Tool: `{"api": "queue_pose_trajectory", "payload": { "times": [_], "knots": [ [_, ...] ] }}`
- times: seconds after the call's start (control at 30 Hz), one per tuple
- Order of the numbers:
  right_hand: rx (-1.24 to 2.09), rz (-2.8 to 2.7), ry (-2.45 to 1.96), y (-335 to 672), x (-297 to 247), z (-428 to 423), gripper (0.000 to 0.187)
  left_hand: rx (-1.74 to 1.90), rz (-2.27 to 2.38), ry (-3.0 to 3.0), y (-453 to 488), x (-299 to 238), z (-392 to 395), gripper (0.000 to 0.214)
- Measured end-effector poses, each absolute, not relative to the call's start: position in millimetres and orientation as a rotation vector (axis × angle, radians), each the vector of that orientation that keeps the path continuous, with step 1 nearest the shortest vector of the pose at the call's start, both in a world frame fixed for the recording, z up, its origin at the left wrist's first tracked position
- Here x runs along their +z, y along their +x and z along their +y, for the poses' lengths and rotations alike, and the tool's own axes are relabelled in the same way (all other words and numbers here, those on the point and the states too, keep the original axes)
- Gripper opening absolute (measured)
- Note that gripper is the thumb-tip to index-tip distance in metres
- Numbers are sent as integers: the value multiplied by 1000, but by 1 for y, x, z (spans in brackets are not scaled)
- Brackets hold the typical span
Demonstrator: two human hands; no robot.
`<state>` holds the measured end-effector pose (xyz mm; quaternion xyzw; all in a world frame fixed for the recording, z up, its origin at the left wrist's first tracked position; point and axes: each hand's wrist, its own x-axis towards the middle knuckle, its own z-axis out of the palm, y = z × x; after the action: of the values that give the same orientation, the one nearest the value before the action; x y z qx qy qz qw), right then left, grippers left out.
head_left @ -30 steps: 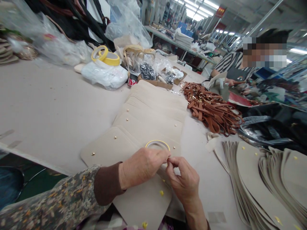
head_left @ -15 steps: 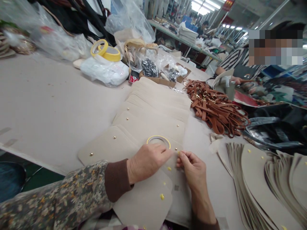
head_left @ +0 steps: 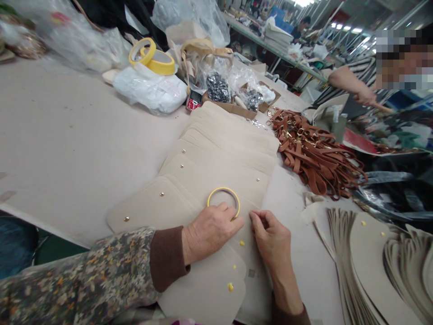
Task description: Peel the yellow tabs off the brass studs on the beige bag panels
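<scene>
My left hand (head_left: 213,228) is closed around a narrow roll of yellow tape (head_left: 223,189), held over the beige panels. My right hand (head_left: 270,232) has thumb and forefinger pinched together at the right edge of a panel; what lies between the fingertips is hidden. Beneath my hands several beige panels (head_left: 219,167) overlap like a fan, with small gold studs (head_left: 126,219) near their corners. The nearest panel (head_left: 199,293) carries yellow tape bits (head_left: 230,287) on its right side.
Brown straps with metal clips (head_left: 311,153) are heaped at right. Fanned stacks of beige pieces (head_left: 368,262) stand at the near right. Yellow tape rolls (head_left: 157,62) rest on a white bag (head_left: 152,90) farther back, beside a cardboard tray (head_left: 233,108). A co-worker's arm (head_left: 352,85) reaches in beyond.
The view has shifted slightly. My right fingertips have moved onto the panel's edge, covering the stud and the yellow bit seen there before. The co-worker's arm has risen.
</scene>
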<state>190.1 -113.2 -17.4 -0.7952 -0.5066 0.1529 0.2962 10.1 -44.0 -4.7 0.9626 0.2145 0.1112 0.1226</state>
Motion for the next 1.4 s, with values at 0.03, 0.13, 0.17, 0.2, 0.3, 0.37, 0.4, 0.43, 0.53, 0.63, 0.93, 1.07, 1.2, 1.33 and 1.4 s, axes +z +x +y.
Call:
{"api": "queue_pose_trajectory", "payload": {
  "times": [0.03, 0.13, 0.17, 0.2, 0.3, 0.37, 0.4, 0.43, 0.53, 0.63, 0.93, 1.07, 1.2, 1.33, 1.4],
  "knots": [
    [382, -1354, -2129, 191, -18, -114, 29, 321, 629, 2807, 10, -5, -44, 9],
    [288, -1313, -2176, 193, -21, -119, 36, 306, 649, 2807, 8, -6, -44, 9],
    [247, -1320, -2177, 193, -22, -122, 34, 303, 654, 2809, 8, -6, -44, 9],
    [207, -1350, -2164, 193, -23, -125, 32, 300, 654, 2811, 7, -6, -44, 9],
    [94, -1496, -2080, 189, -26, -131, 31, 282, 644, 2824, 7, -5, -44, 9],
    [27, -1547, -2056, 186, -28, -131, 30, 260, 637, 2837, 7, -4, -44, 8],
    [1, -1556, -2059, 185, -28, -129, 30, 252, 637, 2845, 7, -4, -44, 8],
    [-13, -1560, -2065, 184, -28, -127, 30, 251, 636, 2854, 7, -4, -44, 8],
    [11, -1566, -2092, 182, -24, -118, 27, 281, 632, 2870, 7, -5, -44, 9],
    [91, -1580, -2140, 184, -17, -112, 24, 371, 608, 2854, 7, -5, -44, 9],
    [543, -1600, -2056, 181, -4, -136, 16, 686, 511, 2624, 0, 0, -37, 26],
    [339, -1530, -1777, 173, -1, -139, 18, 829, 470, 2555, -2, -3, -40, 37],
    [199, -1708, -1564, 164, 7, -135, 21, 854, 510, 2590, -3, -4, -45, 35],
    [93, -1836, -1484, 158, 8, -133, 17, 757, 494, 2615, -5, -2, -49, 27],
    [-8, -1862, -1485, 156, 4, -134, 16, 683, 487, 2614, -7, 1, -50, 20]
  ]
}}
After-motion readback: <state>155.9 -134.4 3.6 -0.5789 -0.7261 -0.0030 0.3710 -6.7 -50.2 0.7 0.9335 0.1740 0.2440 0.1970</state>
